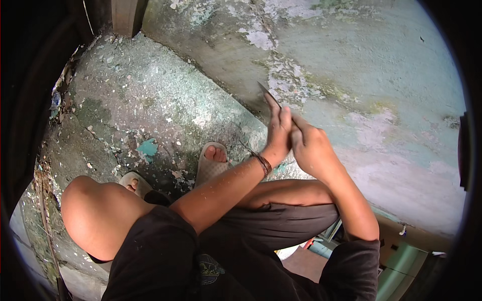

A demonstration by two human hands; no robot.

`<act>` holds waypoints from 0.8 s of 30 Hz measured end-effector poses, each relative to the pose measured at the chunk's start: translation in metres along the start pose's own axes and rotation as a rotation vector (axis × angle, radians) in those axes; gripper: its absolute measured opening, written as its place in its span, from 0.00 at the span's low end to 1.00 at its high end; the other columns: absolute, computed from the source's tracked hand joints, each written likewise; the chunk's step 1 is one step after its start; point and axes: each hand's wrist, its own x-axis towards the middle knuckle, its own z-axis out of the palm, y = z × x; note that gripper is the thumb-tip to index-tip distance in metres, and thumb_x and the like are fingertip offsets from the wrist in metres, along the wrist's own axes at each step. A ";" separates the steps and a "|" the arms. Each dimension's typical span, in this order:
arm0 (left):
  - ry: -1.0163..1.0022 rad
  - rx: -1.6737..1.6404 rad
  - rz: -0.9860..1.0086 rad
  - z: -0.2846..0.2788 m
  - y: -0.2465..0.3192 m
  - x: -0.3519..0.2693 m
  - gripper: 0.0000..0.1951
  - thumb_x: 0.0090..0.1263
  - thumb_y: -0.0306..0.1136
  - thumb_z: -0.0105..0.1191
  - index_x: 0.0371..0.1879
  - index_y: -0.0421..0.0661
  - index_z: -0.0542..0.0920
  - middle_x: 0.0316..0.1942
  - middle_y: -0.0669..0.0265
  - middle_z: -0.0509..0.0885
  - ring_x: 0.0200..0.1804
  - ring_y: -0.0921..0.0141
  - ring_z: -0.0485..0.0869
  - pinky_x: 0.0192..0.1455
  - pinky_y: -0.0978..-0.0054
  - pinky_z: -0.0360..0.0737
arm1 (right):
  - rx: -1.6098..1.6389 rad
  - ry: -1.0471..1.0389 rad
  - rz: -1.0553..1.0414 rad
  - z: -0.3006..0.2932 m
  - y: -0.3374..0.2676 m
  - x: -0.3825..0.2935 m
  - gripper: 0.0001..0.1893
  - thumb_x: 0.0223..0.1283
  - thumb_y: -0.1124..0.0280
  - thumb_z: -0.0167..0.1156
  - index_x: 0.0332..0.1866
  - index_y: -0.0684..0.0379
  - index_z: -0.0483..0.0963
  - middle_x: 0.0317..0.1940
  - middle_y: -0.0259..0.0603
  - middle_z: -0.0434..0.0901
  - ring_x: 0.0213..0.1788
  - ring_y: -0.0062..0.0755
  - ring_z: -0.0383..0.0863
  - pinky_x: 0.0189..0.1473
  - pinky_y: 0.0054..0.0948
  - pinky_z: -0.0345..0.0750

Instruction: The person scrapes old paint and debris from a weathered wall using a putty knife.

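Observation:
A thin, dark, pointed metal blade (268, 93) slants up and left in front of the stained, peeling wall (361, 75). The fingers of my left hand (279, 129) stretch along the blade, one fingertip lying against it near the point. My right hand (310, 148) is beside my left, touching it, with curled fingers around the blade's hidden rear end; whether it has a handle does not show. Patches of paint on the wall have come away near the blade. Dark bands circle my left wrist.
Paint flakes and a larger turquoise chip (147, 148) lie on the rough concrete floor (124, 94) by my sandalled feet. A wooden post (126, 17) stands at the upper left corner. A pale green object (401, 267) is behind me at lower right.

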 end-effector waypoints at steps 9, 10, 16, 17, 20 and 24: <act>-0.139 -0.267 -0.213 -0.015 -0.014 0.009 0.40 0.78 0.50 0.37 0.73 0.43 0.28 0.67 0.46 0.61 0.60 0.64 0.72 0.64 0.68 0.70 | 0.074 -0.155 0.187 0.015 0.022 0.030 0.20 0.67 0.69 0.46 0.59 0.70 0.70 0.45 0.62 0.81 0.49 0.47 0.82 0.54 0.35 0.75; -0.098 -0.213 -0.150 -0.013 -0.019 0.006 0.40 0.78 0.50 0.36 0.73 0.43 0.28 0.67 0.45 0.62 0.60 0.62 0.73 0.63 0.68 0.70 | 0.086 -0.168 0.167 0.010 0.015 0.025 0.20 0.67 0.69 0.46 0.59 0.70 0.70 0.45 0.62 0.81 0.49 0.47 0.82 0.54 0.35 0.75; -0.055 0.032 -0.109 0.023 -0.043 -0.010 0.40 0.78 0.46 0.35 0.72 0.39 0.26 0.61 0.47 0.69 0.56 0.63 0.74 0.60 0.70 0.72 | 0.134 -0.065 0.244 -0.015 0.019 -0.010 0.20 0.65 0.70 0.47 0.58 0.71 0.70 0.42 0.62 0.81 0.46 0.47 0.83 0.51 0.36 0.76; -0.107 -0.149 -0.228 0.013 -0.037 -0.004 0.40 0.78 0.46 0.35 0.71 0.38 0.24 0.57 0.50 0.71 0.54 0.64 0.76 0.59 0.71 0.73 | 0.090 -0.083 0.260 0.000 0.035 0.003 0.20 0.65 0.70 0.48 0.57 0.71 0.70 0.40 0.62 0.81 0.45 0.49 0.83 0.50 0.37 0.76; -0.115 -0.259 -0.330 -0.020 -0.046 0.010 0.39 0.77 0.45 0.37 0.73 0.43 0.28 0.52 0.56 0.73 0.50 0.69 0.75 0.54 0.75 0.76 | 0.050 -0.145 0.215 0.035 0.054 0.026 0.20 0.65 0.69 0.47 0.57 0.71 0.70 0.40 0.62 0.81 0.43 0.50 0.83 0.48 0.38 0.76; 0.038 0.136 -0.164 0.007 -0.036 -0.012 0.38 0.77 0.45 0.36 0.74 0.39 0.34 0.61 0.46 0.70 0.56 0.62 0.74 0.59 0.70 0.71 | 0.226 -0.139 0.296 0.009 0.036 -0.003 0.19 0.67 0.67 0.45 0.56 0.68 0.70 0.42 0.62 0.80 0.45 0.57 0.79 0.51 0.41 0.74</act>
